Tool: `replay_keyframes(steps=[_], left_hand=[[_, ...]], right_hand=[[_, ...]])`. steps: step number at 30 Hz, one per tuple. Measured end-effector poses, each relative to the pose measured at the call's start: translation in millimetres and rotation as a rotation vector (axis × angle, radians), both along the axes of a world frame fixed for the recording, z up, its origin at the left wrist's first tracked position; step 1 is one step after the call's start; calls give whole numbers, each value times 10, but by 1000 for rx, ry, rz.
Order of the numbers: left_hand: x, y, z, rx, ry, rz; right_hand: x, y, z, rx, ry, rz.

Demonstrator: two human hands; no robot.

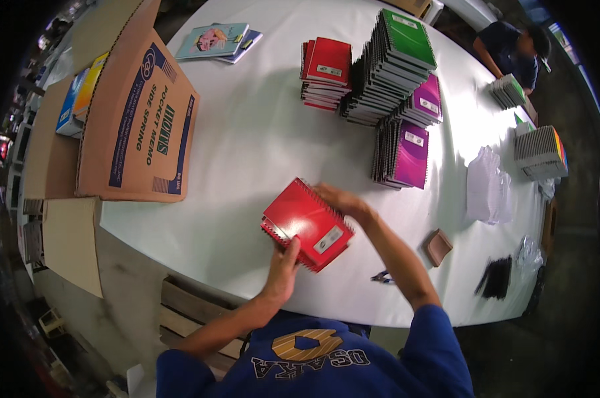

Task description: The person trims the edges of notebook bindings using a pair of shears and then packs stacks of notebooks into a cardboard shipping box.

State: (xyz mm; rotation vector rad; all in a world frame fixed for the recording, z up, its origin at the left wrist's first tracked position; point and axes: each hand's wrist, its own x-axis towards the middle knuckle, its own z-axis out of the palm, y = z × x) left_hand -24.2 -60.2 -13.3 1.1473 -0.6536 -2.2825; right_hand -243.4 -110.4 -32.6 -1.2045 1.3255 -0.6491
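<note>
Red spiral notebooks (306,224), a small stack of them with a pale label on the top cover, sit tilted on the near part of the white tabletop (247,146), held between both hands. The left hand (283,268) closes on the stack's near corner, thumb on the cover and fingers curled below the edge. The right hand (340,199) grips the far corner, fingers wrapped over the spiral side.

Beyond the stack, toward the far edge, stand more piles: a low red notebook pile (326,69), a tall leaning pile topped with a green cover (396,63), and purple notebook piles (406,152) just beside it. A flattened cardboard carton (137,119) lies at the left edge, and a few pastel booklets (217,40) lie at the far left. To the right lie crumpled clear plastic wrap (485,186), a small brown case (438,247), a dark bundle (495,275) and a small tool (381,276) near the right forearm. At the far right another person (515,50) handles a stack of notebooks (509,89).
</note>
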Motion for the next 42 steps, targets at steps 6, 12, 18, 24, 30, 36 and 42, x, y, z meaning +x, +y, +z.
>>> replay_keyframes(steps=[6,12,18,24,30,36,42], left_hand=[[142,-117,171,48,-178,-263],[566,-1070,523,-481,-613,-369],[-750,-2092,874,-687,-130,-853],[-1040,-2194,-8,-380,-108,-1454],[-744,-1919,147,-386,87,-1249],[-377,-1938,233,-374,87,-882],[-324,-2091,347,-290,-122,-644]], right_hand=[[-107,-897,-89,313,159,572],[-376,-931,-99,399,190,518],[-512,-248,913,-203,-20,-572],[746,1547,163,142,-358,-1519],[1118,890,-126,211,-951,-1364],[620,345,-107,353,-646,-1153],[456,-76,-64,353,-671,-969]])
